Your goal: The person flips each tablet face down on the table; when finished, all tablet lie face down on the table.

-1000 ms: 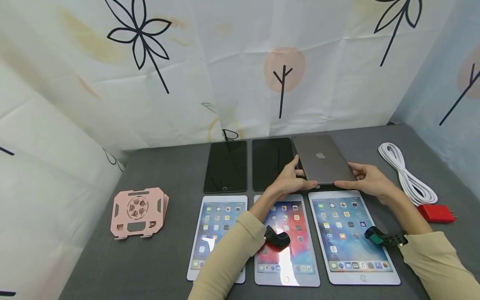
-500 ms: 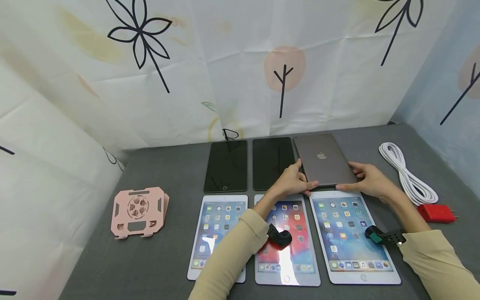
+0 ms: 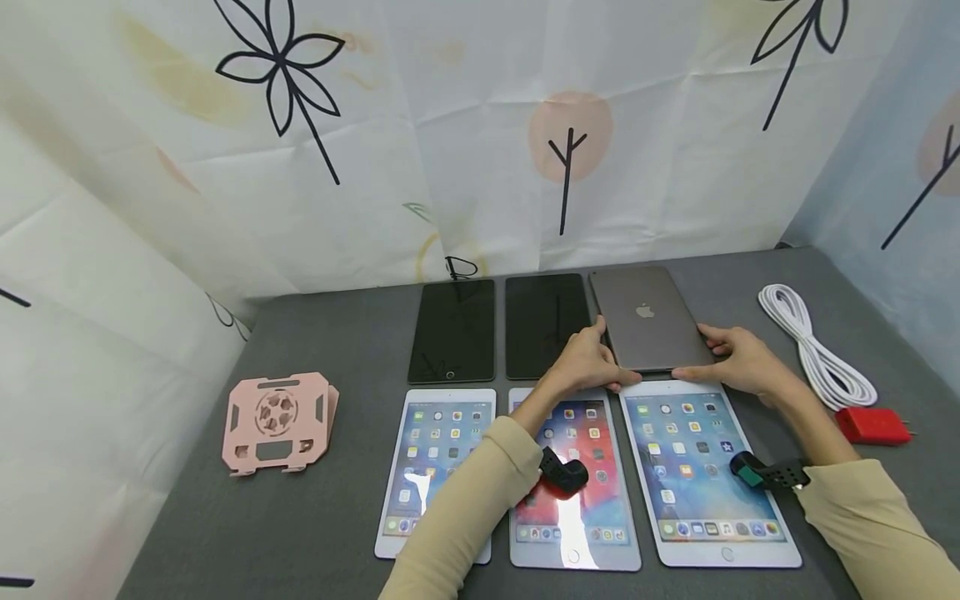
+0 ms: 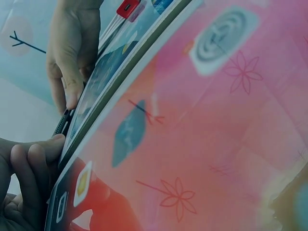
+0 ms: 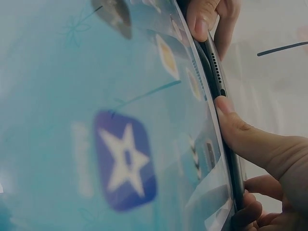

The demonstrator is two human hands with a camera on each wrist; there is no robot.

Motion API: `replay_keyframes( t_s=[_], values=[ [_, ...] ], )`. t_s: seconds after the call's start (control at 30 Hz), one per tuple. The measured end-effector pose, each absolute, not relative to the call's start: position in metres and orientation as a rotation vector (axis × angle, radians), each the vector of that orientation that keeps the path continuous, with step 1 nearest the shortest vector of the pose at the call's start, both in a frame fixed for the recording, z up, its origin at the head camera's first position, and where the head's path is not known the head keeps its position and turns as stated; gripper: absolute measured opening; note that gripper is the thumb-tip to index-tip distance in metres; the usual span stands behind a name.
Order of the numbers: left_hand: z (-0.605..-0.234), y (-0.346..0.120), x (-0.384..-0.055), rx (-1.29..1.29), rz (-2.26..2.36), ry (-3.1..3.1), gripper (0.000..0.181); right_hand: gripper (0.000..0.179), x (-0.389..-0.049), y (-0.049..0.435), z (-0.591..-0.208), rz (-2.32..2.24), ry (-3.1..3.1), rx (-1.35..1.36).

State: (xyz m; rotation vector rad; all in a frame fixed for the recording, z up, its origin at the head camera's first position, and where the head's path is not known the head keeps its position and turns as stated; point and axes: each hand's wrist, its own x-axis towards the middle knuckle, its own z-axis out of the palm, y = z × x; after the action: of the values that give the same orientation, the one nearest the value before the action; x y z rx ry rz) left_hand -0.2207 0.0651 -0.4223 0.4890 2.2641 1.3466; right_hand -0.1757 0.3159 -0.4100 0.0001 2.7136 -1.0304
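A grey tablet (image 3: 648,329) with an apple logo lies back side up at the far right of the tablet row. My left hand (image 3: 587,360) holds its near left corner, thumb along the near edge and a finger at the side. At the near right corner, my right hand (image 3: 738,360) grips it the same way. In the right wrist view, the tablet's edge (image 5: 216,67) shows speaker holes and a port, with my right thumb beside the port. The left wrist view catches both hands at that edge, fingers partly hidden.
Two black-screened tablets (image 3: 453,329) lie left of the grey one. Nearer are three lit white tablets (image 3: 708,475), in a row. A pink stand (image 3: 277,423) is at left; a coiled white cable (image 3: 813,346) and red charger (image 3: 873,426) are at right. Patterned cloth (image 3: 480,150) hangs behind.
The grey tablet has shifted slightly right, and its near edge has come down toward the table. My left hand has slid a little right with it; my right hand has barely moved.
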Motion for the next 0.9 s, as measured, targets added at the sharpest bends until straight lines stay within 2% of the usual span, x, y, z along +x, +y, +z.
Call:
replay_keyframes(
  t_s=[0.33,0.9],
  values=[
    [-0.4198,0.0702,-0.2214,0.442,1.283,2.318,0.103,0.105,-0.177,0.3135,-0.4122,-1.008,2.741,0.017],
    [-0.4189,0.0712,-0.2215,0.417,1.283,2.3,0.104,0.104,-0.1739,0.3115,-0.4118,-1.031,2.734,0.008]
  ],
)
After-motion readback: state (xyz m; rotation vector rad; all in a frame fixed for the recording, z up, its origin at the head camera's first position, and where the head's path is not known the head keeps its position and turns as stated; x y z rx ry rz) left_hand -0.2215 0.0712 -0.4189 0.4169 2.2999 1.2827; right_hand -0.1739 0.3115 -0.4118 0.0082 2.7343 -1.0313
